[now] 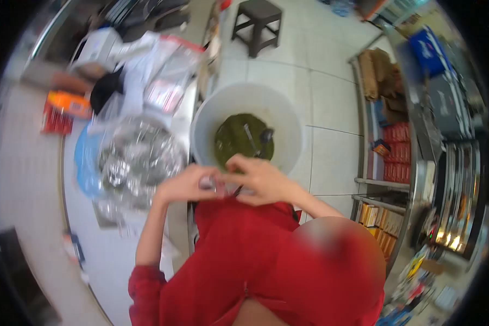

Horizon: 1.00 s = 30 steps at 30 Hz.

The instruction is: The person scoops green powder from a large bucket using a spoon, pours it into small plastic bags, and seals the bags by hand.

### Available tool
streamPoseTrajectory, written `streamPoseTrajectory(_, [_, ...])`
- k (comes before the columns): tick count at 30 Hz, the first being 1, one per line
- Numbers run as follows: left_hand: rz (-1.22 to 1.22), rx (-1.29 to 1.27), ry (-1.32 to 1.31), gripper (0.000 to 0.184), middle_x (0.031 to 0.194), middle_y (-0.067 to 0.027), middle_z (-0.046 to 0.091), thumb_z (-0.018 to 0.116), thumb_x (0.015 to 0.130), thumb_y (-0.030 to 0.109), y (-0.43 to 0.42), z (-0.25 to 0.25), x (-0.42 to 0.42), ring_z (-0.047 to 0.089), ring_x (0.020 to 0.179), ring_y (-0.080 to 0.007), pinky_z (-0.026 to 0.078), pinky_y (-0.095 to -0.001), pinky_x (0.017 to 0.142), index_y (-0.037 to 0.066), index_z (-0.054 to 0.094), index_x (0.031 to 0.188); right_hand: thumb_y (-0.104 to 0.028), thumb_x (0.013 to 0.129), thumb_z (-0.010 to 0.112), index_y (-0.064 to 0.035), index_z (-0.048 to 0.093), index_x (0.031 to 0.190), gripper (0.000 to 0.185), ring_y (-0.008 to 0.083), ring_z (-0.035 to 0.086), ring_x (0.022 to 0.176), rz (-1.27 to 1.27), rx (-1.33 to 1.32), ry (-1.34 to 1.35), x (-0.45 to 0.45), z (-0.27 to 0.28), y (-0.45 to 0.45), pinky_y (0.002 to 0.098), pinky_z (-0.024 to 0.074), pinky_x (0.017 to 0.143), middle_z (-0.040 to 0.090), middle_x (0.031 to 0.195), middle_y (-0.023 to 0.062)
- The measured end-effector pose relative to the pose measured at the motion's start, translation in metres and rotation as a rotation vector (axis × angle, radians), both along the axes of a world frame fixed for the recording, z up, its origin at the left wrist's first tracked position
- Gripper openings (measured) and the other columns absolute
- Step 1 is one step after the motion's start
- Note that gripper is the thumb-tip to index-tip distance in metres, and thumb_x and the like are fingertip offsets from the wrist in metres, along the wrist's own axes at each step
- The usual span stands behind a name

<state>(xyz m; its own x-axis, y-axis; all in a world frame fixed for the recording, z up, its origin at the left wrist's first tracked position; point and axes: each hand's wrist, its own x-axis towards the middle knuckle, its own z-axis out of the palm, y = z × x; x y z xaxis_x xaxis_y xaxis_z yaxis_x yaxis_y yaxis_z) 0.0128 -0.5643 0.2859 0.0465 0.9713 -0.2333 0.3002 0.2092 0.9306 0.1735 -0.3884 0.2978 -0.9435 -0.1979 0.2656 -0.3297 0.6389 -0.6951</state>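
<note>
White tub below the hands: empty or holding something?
Not empty: the white tub has dark green contents showing inside, with a dark utensil head among them. Depth: cannot tell from above.

A dark plastic stool stands upright on the pale tiled floor. Metal shelving with stacked tiers lines the right side; a long white surface runs along the left.

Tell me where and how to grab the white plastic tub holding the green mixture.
Probably take the white plastic tub by its rim, from above, right side first: floor tiles show there, while its left edge looks close to the table. It looks upright with a wide, round mouth, and no handle shows. Keep it level; green mixture lies inside.
</note>
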Motion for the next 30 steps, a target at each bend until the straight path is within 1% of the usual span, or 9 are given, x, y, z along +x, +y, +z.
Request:
streamPoseTrajectory(5, [0.128, -0.086, -0.217, 0.036, 0.089, -0.0044, 0.062, 0.072, 0.077, 0.019, -0.041, -0.025, 0.012, 0.059, 0.086, -0.0145, 0.045, -0.0285, 0.08, 0.005, 0.055, 0.105, 0.002, 0.069, 0.059, -0.003, 0.062, 0.107, 0.038, 0.0356, 0.048, 0.098, -0.375, 0.109, -0.216, 0.017, -0.057, 0.02, 0.0384, 0.0431, 0.087, 0.049, 0.104, 0.0164])
streamPoseTrajectory(10, [0.201, -0.025, -0.796, 0.048, 0.107, -0.0035, 0.047, 0.069, 0.079, 0.016, -0.06, -0.051, 0.06, 0.044, 0.103, -0.0139, 0.034, -0.0288, 0.094, 0.005, 0.044, 0.118, 0.002, 0.076, 0.054, 0.0031, 0.063, 0.079, 0.01, 0.0386, 0.056, 0.087, -0.089, 0.101, -0.653, 0.033, -0.172, 0.045, 0.0442, 0.0481, 0.073, 0.053, 0.093, 0.0224])
streamPoseTrajectory(16, [0.438, -0.001, -1.078, 0.056, 0.105, -0.0039, 0.048, 0.071, 0.076, 0.028, -0.062, -0.046, 0.085, 0.046, 0.099, -0.0139, 0.035, -0.0283, 0.091, 0.005, 0.043, 0.12, 0.002, 0.075, 0.054, 0.0031, 0.062, 0.079, 0.009, 0.0378, 0.061, 0.084, -0.386, 0.258, -0.335, -0.048, -0.234, 0.054, 0.0435, 0.0514, 0.072, 0.056, 0.094, 0.0222])
streamPoseTrajectory(18, [0.484, 0.062, -1.05, 0.058, 0.107, -0.0041, 0.05, 0.073, 0.075, 0.025, -0.065, -0.052, 0.088, 0.047, 0.098, -0.013, 0.037, -0.027, 0.086, 0.005, 0.043, 0.121, 0.0, 0.075, 0.057, 0.0009, 0.063, 0.082, 0.01, 0.0354, 0.062, 0.088, -0.282, 0.696, -0.566, -0.058, -0.27, 0.057, 0.0428, 0.0529, 0.072, 0.058, 0.096, 0.0195])
streamPoseTrajectory(21, [0.589, 0.104, -0.909, 0.063, 0.11, -0.0045, 0.052, 0.077, 0.071, 0.018, -0.077, -0.051, 0.083, 0.05, 0.097, -0.0113, 0.041, -0.0239, 0.075, 0.005, 0.044, 0.122, -0.004, 0.074, 0.06, -0.0005, 0.064, 0.082, 0.009, 0.0342, 0.063, 0.092, -0.111, 0.722, -0.685, -0.033, -0.323, 0.056, 0.043, 0.0542, 0.071, 0.059, 0.101, 0.0173])
streamPoseTrajectory(25, [0.812, 0.146, -0.697, 0.068, 0.11, -0.0046, 0.055, 0.082, 0.061, 0.008, -0.085, -0.045, 0.071, 0.052, 0.094, -0.0092, 0.041, -0.0192, 0.065, 0.004, 0.049, 0.12, -0.003, 0.072, 0.059, 0.0006, 0.064, 0.08, 0.01, 0.0337, 0.064, 0.087, 0.008, 0.664, -0.78, -0.023, -0.32, 0.054, 0.0406, 0.0544, 0.068, 0.062, 0.097, 0.0183])
streamPoseTrajectory(27, [0.843, 0.202, -0.63, 0.067, 0.107, -0.0041, 0.056, 0.083, 0.06, 0.009, -0.082, -0.049, 0.065, 0.052, 0.094, -0.0091, 0.041, -0.0197, 0.066, 0.003, 0.051, 0.119, 0.0, 0.068, 0.059, 0.0036, 0.066, 0.093, 0.026, 0.0337, 0.065, 0.082, 0.251, 0.346, -0.97, -0.03, -0.302, 0.066, 0.0371, 0.053, 0.069, 0.064, 0.081, 0.0201])
streamPoseTrajectory(29, [0.911, 0.181, -0.691, 0.07, 0.104, -0.0041, 0.056, 0.084, 0.059, 0.009, -0.077, -0.043, 0.059, 0.053, 0.094, -0.0106, 0.041, -0.0203, 0.066, 0.002, 0.05, 0.12, 0.0, 0.069, 0.057, 0.0036, 0.066, 0.098, 0.03, 0.0284, 0.065, 0.076, 0.203, 0.167, -1.009, -0.026, -0.283, 0.078, 0.034, 0.0508, 0.064, 0.064, 0.077, 0.0169])
streamPoseTrajectory(30, [0.871, 0.218, -0.637, 0.072, 0.105, -0.0045, 0.055, 0.082, 0.061, 0.005, -0.073, -0.044, 0.056, 0.053, 0.079, -0.0082, 0.04, -0.0191, 0.062, 0.003, 0.047, 0.123, 0.0, 0.07, 0.056, 0.0037, 0.066, 0.103, 0.034, 0.023, 0.064, 0.069, 0.163, -0.009, -1.035, -0.025, -0.271, 0.084, 0.0309, 0.0487, 0.058, 0.065, 0.074, 0.0137])
